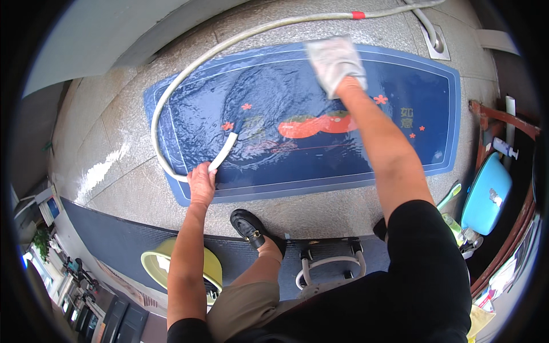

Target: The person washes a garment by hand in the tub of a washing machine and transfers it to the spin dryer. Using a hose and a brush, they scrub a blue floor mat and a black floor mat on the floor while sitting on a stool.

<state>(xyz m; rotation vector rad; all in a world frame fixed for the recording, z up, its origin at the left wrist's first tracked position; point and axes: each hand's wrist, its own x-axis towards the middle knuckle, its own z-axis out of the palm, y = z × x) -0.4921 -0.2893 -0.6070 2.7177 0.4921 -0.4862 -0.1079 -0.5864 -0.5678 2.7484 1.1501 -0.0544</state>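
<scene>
A wet blue floor mat (309,171) with persimmon, flower and character designs lies flat on the stone floor. My left hand (201,184) grips a pale flexible hose (223,151) near its end, over the mat's left front edge. Its open end points onto the mat, and rippling water spreads over the left half. My right hand (349,85) is at the mat's far side, almost wholly covered by a whitish cloth (332,55), blurred. The cloth wraps up to the wrist, so my fingers are hidden. From my left hand the hose curves around the mat's left end and along its far side.
A floor drain (437,43) with a pipe in it lies at the far right. A blue basin (487,195) and a brush (449,196) are at the right, beside a reddish-brown frame (502,112). Near my feet are a yellow-green basin (150,261) and a low stool (330,260).
</scene>
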